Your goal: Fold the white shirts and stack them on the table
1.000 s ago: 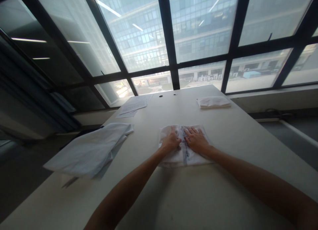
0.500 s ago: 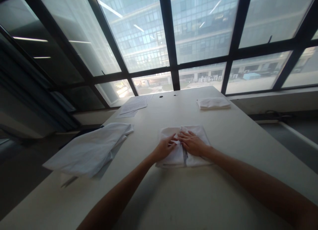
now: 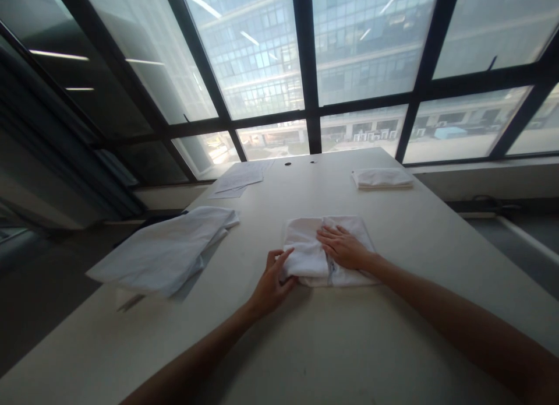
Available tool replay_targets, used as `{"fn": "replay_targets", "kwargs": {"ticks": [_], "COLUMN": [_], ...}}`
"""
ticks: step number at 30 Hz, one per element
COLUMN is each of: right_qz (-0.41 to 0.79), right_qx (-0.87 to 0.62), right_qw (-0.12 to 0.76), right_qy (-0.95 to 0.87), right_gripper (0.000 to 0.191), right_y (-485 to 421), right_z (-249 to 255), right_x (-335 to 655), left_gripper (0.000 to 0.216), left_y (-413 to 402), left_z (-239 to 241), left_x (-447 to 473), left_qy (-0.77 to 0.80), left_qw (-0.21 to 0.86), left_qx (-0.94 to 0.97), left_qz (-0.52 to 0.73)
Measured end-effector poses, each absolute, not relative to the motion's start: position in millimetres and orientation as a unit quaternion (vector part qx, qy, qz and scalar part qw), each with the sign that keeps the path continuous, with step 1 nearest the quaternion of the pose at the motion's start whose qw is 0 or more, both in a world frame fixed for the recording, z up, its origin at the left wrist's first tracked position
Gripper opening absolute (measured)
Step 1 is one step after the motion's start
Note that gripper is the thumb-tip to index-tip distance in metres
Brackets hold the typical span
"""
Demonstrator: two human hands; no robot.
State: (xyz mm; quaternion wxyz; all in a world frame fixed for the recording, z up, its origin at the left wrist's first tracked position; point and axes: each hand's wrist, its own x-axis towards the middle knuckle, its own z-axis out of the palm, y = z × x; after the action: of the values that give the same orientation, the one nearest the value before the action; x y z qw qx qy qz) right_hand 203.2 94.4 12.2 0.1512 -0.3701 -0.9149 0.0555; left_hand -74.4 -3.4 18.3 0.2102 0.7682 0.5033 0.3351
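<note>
A folded white cloth [image 3: 305, 245] lies in the middle of the pale table [image 3: 349, 347]. My right hand [image 3: 345, 246] rests flat on its right half, fingers stretched out towards the left. My left hand [image 3: 271, 282] is at the cloth's near left corner, its fingers curled round the edge and the thumb on top of the fabric.
A larger loose white cloth [image 3: 166, 250] hangs over the table's left edge. A small folded white cloth [image 3: 382, 178] lies at the far right. Paper sheets [image 3: 240, 180] lie at the far left. Tall windows stand beyond the far edge.
My left hand has slid back from the middle of the cloth to its near left corner and taken hold of the edge. My right hand stayed on top.
</note>
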Motion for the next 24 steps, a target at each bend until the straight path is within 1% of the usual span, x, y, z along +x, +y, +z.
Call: {"fn": "replay_targets", "kwargs": {"ticks": [4, 8, 11, 15, 17, 20, 24], "right_qz": [0.053, 0.054, 0.052, 0.051, 0.053, 0.055, 0.055], "right_qx": [-0.371, -0.362, -0.361, -0.372, -0.373, -0.376, -0.377], "right_qw": [0.151, 0.153, 0.155, 0.15, 0.148, 0.149, 0.149], "right_qy": [-0.915, -0.918, -0.918, -0.915, -0.914, -0.913, -0.913], "right_gripper": [0.048, 0.049, 0.05, 0.049, 0.049, 0.049, 0.048], "right_y": [95.2, 95.4, 95.5, 95.9, 96.2, 96.4, 96.2], "right_z": [11.7, 11.5, 10.8, 9.8, 9.8, 10.3, 10.6], "right_x": [203.1, 203.7, 203.6, 203.0, 203.1, 203.6, 203.3], "left_gripper": [0.061, 0.045, 0.047, 0.065, 0.069, 0.067, 0.061], "left_y": [-2.8, -1.4, 0.0, -2.8, -6.7, -13.8, -18.8], "left_z": [17.0, 16.2, 13.6, 8.1, 6.5, 7.6, 16.1], "left_x": [-69.9, -68.5, -67.6, -71.8, -76.7, -84.2, -87.1], "left_qy": [0.525, 0.565, 0.572, 0.566, 0.558, 0.539, 0.511], "left_qw": [0.214, 0.218, 0.187, 0.165, 0.155, 0.119, 0.022], "left_qx": [0.731, 0.686, 0.692, 0.729, 0.752, 0.793, 0.839], "left_qz": [0.379, 0.403, 0.399, 0.348, 0.315, 0.258, 0.183]}}
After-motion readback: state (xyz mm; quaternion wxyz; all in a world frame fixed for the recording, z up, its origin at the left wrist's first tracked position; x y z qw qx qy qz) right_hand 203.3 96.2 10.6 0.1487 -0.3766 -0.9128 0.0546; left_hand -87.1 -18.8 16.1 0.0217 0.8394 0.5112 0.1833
